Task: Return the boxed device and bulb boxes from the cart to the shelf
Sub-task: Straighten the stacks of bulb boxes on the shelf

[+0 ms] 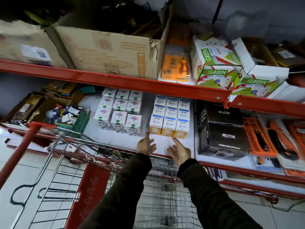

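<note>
Both my hands empty at the shelf edge

Over the cart [158, 187], my left hand [146, 144] and right hand [179, 152] are open-fingered, grasping nothing; beyond, bulb boxes [170, 119] stand upright, rows running back on the shelf [165, 146].

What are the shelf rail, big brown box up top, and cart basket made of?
Shelf rail: looks like painted steel, glossy red, with a screw at the joint. Big brown box: corrugated cardboard, matte, with a torn, frayed corner. Cart basket: bare metal wire grid, probably plated steel; its handle appears red, material unclear.
</note>
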Demonstrator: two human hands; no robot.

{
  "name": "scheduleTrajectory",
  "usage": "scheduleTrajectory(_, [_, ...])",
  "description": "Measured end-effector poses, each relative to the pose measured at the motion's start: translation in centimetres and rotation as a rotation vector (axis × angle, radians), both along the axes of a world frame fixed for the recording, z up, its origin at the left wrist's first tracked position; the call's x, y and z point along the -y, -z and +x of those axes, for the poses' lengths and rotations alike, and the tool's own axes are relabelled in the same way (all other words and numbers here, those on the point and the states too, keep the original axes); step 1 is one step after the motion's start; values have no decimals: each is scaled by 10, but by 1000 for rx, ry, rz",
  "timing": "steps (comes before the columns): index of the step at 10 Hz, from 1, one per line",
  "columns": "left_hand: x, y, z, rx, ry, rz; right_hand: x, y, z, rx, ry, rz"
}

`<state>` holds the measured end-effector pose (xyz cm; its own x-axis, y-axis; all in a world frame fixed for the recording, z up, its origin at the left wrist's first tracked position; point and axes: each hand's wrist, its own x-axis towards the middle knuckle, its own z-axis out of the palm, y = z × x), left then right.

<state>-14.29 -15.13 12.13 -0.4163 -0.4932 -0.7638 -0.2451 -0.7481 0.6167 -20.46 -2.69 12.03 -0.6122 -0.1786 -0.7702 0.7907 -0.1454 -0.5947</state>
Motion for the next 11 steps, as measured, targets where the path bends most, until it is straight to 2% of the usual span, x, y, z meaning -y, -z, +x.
scheduleTrajectory(2, [69, 6, 45, 83, -292, -137, 63, -11, 33, -1, -148, -95])
scheduleTrajectory(3, [105, 12, 44, 113, -252, -211, 96, -14, 38, -12, -173, -141])
scheduleTrajectory(4, [127, 14, 38, 135, -54, -256, 127, -13, 38, -57, -158, -151])
scheduleTrajectory(5, [137, 8, 29, 157, 30, -259, 148, -8, 38, -91, -150, -134])
scheduleTrajectory(6, [144, 7, 27, 137, 16, -182, 162, 3, 38, -79, -116, -112])
scheduleTrajectory(9, [159, 24, 29, 120, 89, -280, 178, 11, 41, -103, -105, -124])
scheduleTrajectory(11, [164, 26, 28, 128, 97, -279, 182, 12, 39, -129, -149, -103])
